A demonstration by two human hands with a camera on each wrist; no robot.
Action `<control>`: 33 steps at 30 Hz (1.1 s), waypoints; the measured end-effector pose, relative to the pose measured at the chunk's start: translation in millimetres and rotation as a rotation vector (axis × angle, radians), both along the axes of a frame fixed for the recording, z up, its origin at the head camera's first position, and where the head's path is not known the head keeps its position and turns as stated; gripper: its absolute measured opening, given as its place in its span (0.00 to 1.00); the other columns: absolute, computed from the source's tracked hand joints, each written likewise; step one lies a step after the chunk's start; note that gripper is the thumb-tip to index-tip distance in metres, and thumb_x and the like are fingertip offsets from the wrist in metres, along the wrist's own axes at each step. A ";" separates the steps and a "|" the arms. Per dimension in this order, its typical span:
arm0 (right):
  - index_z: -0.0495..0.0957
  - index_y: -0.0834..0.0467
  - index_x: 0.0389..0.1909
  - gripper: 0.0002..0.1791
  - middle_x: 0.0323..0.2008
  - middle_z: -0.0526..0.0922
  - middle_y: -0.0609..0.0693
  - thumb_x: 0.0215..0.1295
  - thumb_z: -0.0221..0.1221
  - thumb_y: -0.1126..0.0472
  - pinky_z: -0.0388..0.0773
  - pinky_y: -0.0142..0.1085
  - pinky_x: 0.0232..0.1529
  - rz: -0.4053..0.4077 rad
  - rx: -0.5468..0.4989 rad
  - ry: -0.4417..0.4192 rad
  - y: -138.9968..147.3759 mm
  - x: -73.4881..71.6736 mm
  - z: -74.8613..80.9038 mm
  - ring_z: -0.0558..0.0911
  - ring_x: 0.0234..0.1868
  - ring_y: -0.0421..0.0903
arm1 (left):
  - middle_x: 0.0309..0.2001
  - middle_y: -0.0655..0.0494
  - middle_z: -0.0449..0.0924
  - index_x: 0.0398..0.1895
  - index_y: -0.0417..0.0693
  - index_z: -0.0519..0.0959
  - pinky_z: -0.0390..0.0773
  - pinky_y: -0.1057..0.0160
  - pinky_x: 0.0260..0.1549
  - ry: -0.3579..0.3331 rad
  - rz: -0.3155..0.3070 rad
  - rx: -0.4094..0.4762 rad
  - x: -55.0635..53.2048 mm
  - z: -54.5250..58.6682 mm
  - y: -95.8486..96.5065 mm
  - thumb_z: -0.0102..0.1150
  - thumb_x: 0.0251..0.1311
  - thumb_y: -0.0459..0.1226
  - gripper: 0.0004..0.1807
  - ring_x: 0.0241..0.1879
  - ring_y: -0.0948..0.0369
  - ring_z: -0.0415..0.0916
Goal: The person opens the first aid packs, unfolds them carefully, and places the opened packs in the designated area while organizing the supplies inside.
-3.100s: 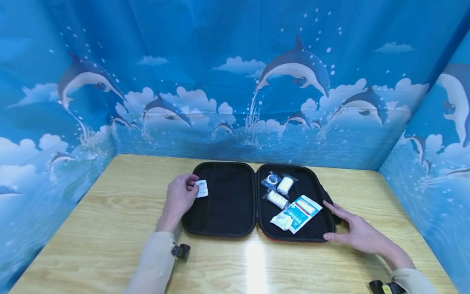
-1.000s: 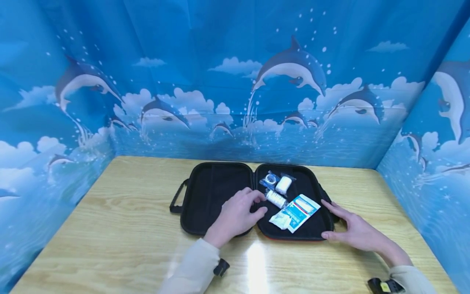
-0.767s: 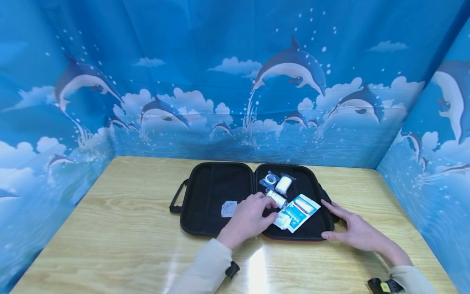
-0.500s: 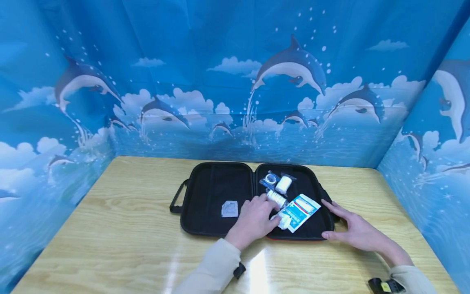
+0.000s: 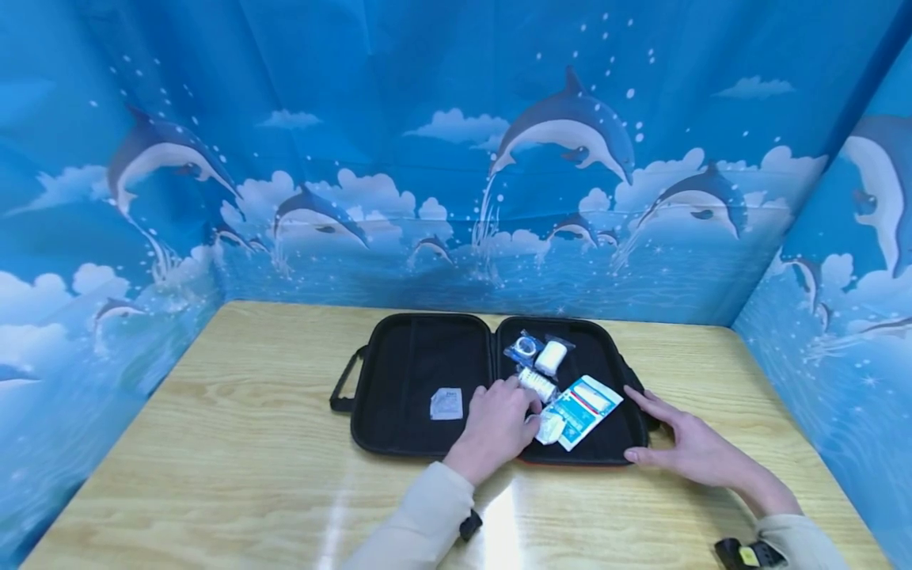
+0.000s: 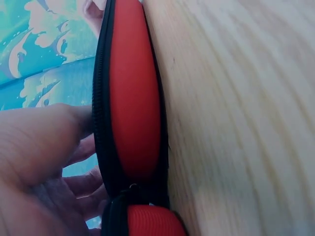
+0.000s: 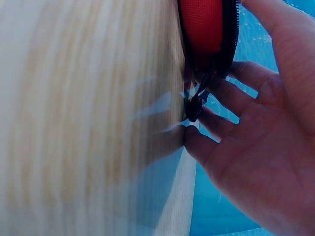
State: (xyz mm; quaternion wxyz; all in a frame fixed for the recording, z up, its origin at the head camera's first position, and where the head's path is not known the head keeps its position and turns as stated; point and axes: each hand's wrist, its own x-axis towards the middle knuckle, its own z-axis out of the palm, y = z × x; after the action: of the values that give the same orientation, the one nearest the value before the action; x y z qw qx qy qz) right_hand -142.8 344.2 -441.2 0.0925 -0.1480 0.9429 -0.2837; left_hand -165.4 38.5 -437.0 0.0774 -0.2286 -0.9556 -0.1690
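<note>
A black-lined, red-shelled zip case [image 5: 442, 348] lies unfolded on the table. My left hand [image 5: 495, 419] reaches into its right half, fingers bent, at the left end of a small white packet [image 5: 551, 428]. Its fingertips are partly hidden, so whether it pinches the packet is unclear. The left wrist view shows this hand [image 6: 44, 167] behind the case wall. Just above it lies a wrapped bandage roll [image 5: 537, 385]. My right hand [image 5: 694, 447] rests on the case's right rim, fingers extended; in the right wrist view its fingers [image 7: 231, 96] are beside a black zip pull [image 7: 194, 109].
A blue-and-white packet [image 5: 586, 408], a white roll [image 5: 552, 358] and a clear-wrapped tape ring [image 5: 526, 347] share the right half. One small white square packet [image 5: 446, 404] lies in the left half. A carry handle [image 5: 347, 380] sticks out left. A dolphin-print curtain [image 5: 456, 158] stands behind.
My left hand has moved from the case's left edge into its right half. The square packet it held earlier lies in the left half. My right hand has stayed at the right rim.
</note>
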 end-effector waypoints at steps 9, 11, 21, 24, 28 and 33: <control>0.55 0.50 0.81 0.52 0.75 0.56 0.76 0.61 0.69 0.41 0.67 0.74 0.59 0.002 -0.003 -0.002 0.1 -0.5 -0.3 0.60 0.71 0.80 | 0.37 0.60 0.88 0.41 0.53 0.87 0.76 0.71 0.30 -0.116 -0.017 0.280 -5.6 9.4 -15.3 0.66 0.65 0.41 0.05 0.32 0.68 0.79; 0.55 0.50 0.81 0.52 0.75 0.56 0.76 0.61 0.69 0.41 0.67 0.74 0.59 0.003 -0.006 0.000 0.1 -0.6 -0.5 0.60 0.71 0.80 | 0.37 0.60 0.88 0.41 0.53 0.86 0.78 0.72 0.35 -0.132 -0.006 0.339 -7.2 10.4 -19.7 0.66 0.65 0.40 0.05 0.34 0.69 0.79; 0.55 0.51 0.81 0.52 0.75 0.57 0.76 0.61 0.69 0.41 0.67 0.74 0.58 0.003 -0.003 0.005 -0.9 0.7 0.5 0.60 0.71 0.81 | 0.34 0.55 0.86 0.42 0.47 0.85 0.83 0.71 0.36 -0.063 0.035 0.509 -13.5 14.8 -48.8 0.64 0.65 0.35 0.05 0.31 0.67 0.83; 0.55 0.51 0.81 0.52 0.75 0.57 0.76 0.61 0.69 0.42 0.67 0.74 0.58 0.004 -0.007 0.003 -0.7 0.7 1.0 0.60 0.71 0.80 | 0.34 0.55 0.85 0.42 0.46 0.85 0.83 0.70 0.36 -0.051 0.063 0.520 -16.2 16.0 -59.7 0.65 0.65 0.34 0.06 0.31 0.66 0.82; 0.55 0.50 0.81 0.52 0.75 0.57 0.76 0.62 0.69 0.42 0.67 0.74 0.59 0.002 -0.009 -0.003 -0.2 0.6 1.2 0.59 0.72 0.80 | 0.36 0.55 0.84 0.43 0.46 0.85 0.83 0.68 0.37 -0.050 0.117 0.505 -19.1 19.5 -74.9 0.65 0.65 0.35 0.06 0.32 0.65 0.81; 0.55 0.50 0.81 0.52 0.75 0.57 0.75 0.61 0.69 0.41 0.67 0.73 0.59 0.000 -0.006 -0.007 -0.6 0.5 1.2 0.60 0.72 0.80 | 0.38 0.55 0.84 0.43 0.47 0.86 0.84 0.64 0.38 -0.052 0.194 0.487 -21.8 24.1 -94.2 0.65 0.65 0.36 0.06 0.33 0.65 0.81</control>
State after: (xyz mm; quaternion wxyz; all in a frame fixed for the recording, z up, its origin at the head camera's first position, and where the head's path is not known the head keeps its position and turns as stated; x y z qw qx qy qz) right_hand -142.3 343.6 -440.0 0.0953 -0.1472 0.9416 -0.2873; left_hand -187.2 -55.7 -412.9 0.1217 -0.1062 -0.9058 -0.3918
